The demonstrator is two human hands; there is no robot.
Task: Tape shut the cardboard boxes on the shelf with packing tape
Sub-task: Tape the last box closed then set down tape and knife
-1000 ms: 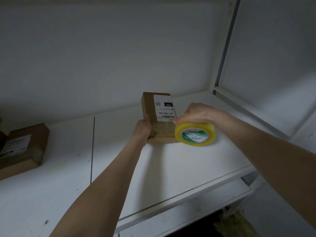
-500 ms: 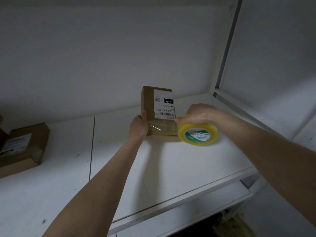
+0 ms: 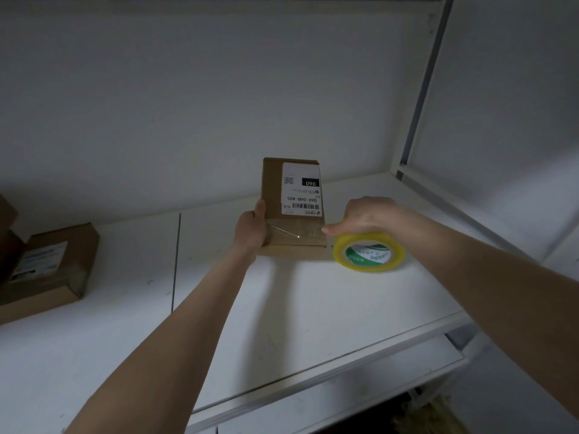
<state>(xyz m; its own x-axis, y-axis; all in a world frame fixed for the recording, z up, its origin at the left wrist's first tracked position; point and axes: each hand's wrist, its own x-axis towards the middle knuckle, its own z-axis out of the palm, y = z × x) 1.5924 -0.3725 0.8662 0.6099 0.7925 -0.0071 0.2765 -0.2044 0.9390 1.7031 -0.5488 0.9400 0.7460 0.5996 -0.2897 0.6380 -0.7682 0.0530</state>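
Note:
A small cardboard box point(image 3: 272, 189) with a white shipping label lies on the white shelf point(image 3: 313, 308). A glossy strip of clear tape point(image 3: 294, 233) crosses its near end. My left hand point(image 3: 252, 228) grips the box's left edge, thumb on top. My right hand point(image 3: 366, 214) holds a yellow roll of packing tape point(image 3: 369, 253) at the box's right near corner, thumb tip touching the box edge. The roll's lower rim is close to the shelf.
Another cardboard box point(image 3: 47, 270) with a label lies at the far left of the shelf, with a further brown box edge point(image 3: 6, 214) behind it. A grey upright post point(image 3: 419, 89) and side wall bound the right. A lower shelf point(image 3: 344, 399) shows beneath.
The right hand has drawn the tape roll to the right, from over the box's near end to past its right corner. The left hand kept its hold on the box's left edge.

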